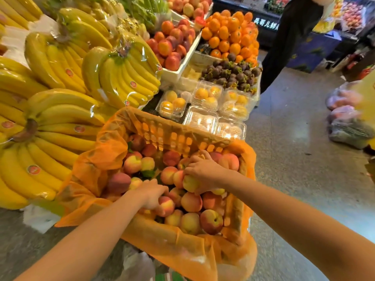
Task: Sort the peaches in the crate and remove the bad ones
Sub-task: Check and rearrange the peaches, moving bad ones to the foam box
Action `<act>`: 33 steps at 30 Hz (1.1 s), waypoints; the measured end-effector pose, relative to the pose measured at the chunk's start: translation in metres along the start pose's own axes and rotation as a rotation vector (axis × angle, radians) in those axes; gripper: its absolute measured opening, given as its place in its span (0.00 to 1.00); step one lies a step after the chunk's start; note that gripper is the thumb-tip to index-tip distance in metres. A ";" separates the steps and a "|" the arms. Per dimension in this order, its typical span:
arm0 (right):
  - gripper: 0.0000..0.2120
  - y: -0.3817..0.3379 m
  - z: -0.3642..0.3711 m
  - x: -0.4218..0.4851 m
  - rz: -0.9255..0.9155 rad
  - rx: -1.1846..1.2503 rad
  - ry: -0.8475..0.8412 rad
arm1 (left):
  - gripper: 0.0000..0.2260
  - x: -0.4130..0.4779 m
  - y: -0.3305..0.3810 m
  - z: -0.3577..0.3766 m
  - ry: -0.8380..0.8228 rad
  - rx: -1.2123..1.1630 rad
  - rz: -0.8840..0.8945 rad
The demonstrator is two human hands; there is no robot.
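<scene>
The crate [178,136], lined with orange plastic [97,159], sits near the middle, heaped with peaches [190,201]. The left hand [151,194] reaches in, fingers curled round a red-and-yellow peach [167,205]. The right hand [205,171], farther right, grips a pale peach [190,183] with curled fingers. Bananas [60,118] lie to the left.

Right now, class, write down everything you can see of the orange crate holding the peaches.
The crate is rectangular, open-topped and looks like orange slotted plastic. A thin orange liner drapes over its rim. It is nearly full of peaches. The left hand and right hand reach in, fingers curled on fruit. Wrapped bananas lie to its left and clear fruit boxes behind. What it stands on is hidden.
</scene>
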State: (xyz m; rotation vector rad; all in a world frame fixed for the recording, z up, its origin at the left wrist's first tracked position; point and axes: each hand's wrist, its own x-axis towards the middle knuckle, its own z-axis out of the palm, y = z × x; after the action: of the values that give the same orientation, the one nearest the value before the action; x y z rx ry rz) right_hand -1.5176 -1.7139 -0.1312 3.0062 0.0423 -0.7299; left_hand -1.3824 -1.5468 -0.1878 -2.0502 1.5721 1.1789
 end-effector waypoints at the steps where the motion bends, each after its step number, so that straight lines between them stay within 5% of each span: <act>1: 0.32 0.001 -0.002 0.000 -0.006 0.019 0.000 | 0.30 -0.002 -0.001 0.000 0.007 0.001 0.007; 5: 0.34 0.005 -0.009 -0.004 0.020 0.253 0.021 | 0.26 -0.012 -0.009 -0.006 0.048 -0.110 0.058; 13: 0.30 0.014 -0.029 -0.013 0.149 0.690 -0.006 | 0.17 -0.044 -0.023 -0.031 0.237 -0.740 0.037; 21: 0.32 0.012 -0.034 -0.005 0.220 0.967 0.004 | 0.20 -0.054 -0.024 -0.034 0.346 -1.016 -0.010; 33: 0.28 0.007 -0.019 0.028 0.239 1.064 0.025 | 0.15 -0.066 -0.036 -0.024 0.490 -1.400 -0.039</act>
State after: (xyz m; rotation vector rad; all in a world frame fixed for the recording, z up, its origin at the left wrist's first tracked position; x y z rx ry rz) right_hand -1.4839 -1.7195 -0.1270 3.8406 -0.9884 -0.8814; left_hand -1.3438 -1.5059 -0.1318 -3.3344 0.7487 2.2571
